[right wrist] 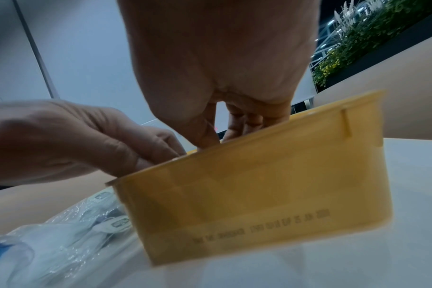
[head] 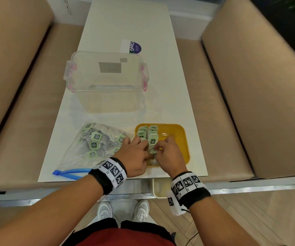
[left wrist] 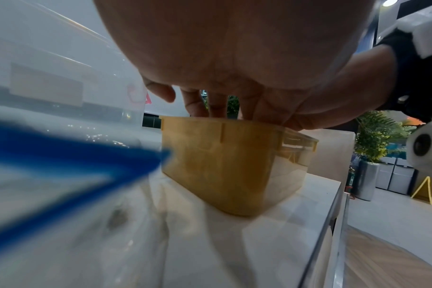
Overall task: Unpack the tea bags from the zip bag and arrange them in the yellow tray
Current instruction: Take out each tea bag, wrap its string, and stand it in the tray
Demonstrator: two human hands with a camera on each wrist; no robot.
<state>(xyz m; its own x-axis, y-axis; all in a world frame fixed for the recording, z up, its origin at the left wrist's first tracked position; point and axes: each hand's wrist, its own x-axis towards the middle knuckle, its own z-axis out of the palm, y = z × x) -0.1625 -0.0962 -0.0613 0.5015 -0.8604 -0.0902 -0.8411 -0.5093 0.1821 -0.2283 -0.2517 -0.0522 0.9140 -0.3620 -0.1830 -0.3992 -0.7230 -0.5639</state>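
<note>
The yellow tray [head: 178, 137] stands near the table's front edge and holds two rows of green-labelled tea bags [head: 147, 134] along its left side. Left of it lies the clear zip bag [head: 97, 148] with a blue zip strip [head: 68, 172], with several tea bags inside. Both hands reach into the tray's near left part. My left hand [head: 147, 150] curls its fingers on the near end of the tea-bag row. My right hand [head: 158, 148] pinches tea bags there from the right. In the wrist views the tray wall [left wrist: 222, 165] [right wrist: 259, 185] hides the fingertips.
A clear plastic box [head: 106, 82] with pink latches stands behind the zip bag and tray. A white card with a dark sticker [head: 131, 47] lies farther back. Beige benches flank the narrow white table [head: 187, 107]. The tray's right half is bare.
</note>
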